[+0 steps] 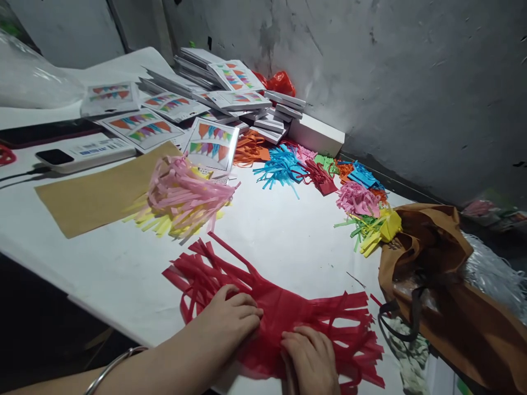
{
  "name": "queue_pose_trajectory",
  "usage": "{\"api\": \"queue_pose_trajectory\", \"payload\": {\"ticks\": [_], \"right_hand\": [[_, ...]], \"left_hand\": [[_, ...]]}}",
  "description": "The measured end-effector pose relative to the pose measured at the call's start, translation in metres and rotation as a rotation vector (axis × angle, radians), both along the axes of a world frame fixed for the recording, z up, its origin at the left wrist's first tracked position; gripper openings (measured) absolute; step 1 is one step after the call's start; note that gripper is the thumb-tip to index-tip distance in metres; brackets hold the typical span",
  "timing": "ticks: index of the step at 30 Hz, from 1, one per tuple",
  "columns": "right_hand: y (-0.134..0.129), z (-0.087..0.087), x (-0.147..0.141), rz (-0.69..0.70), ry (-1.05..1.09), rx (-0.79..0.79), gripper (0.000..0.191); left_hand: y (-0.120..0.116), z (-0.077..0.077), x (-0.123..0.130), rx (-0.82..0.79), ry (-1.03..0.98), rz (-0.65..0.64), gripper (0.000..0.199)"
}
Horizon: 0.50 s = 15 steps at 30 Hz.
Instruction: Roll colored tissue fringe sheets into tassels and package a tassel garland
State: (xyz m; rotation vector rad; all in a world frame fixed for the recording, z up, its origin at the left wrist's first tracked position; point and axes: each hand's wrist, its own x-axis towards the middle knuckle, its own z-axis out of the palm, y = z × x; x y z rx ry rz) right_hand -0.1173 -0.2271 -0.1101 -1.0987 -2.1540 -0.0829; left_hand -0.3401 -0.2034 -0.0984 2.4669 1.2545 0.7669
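A fringed sheet of red tissue paper (280,312) lies spread at the near edge of the white table, its cut strips fanning out to both sides. My left hand (239,315) rests on its left part, fingers bent and closed on the paper near the uncut middle. Right of the middle, my right hand (310,356) has its fingers curled over the paper's near part. Both thumbs are mostly hidden. Beyond my left hand sits a pile of pink tissue fringe (187,184) over yellow fringe (158,225).
A brown paper sheet (90,192) and a white device (86,153) with a cable lie left. Packs with bunting pictures (214,145) stack at the back. Coloured tissue bundles (282,164) curve along the wall (391,82). A brown bag (428,236) stands right.
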Motion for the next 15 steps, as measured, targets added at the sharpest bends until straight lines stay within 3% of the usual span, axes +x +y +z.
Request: {"api": "queue_pose_trajectory", "payload": {"ticks": [5, 8, 11, 15], "right_hand": [[0.019, 0.008, 0.004, -0.042, -0.087, -0.101, 0.018], [0.027, 0.007, -0.008, -0.174, -0.066, -0.124, 0.026], [0.033, 0.006, -0.021, -0.300, -0.053, -0.093, 0.037], [0.038, 0.009, -0.022, -0.364, -0.134, -0.003, 0.038]], "left_hand": [[0.016, 0.032, 0.004, -0.198, 0.184, 0.102, 0.021], [0.026, 0.045, 0.011, -0.210, 0.308, 0.170, 0.025], [0.033, 0.046, 0.017, -0.181, 0.380, 0.202, 0.027], [0.036, 0.041, 0.022, -0.168, 0.415, 0.221, 0.027]]}}
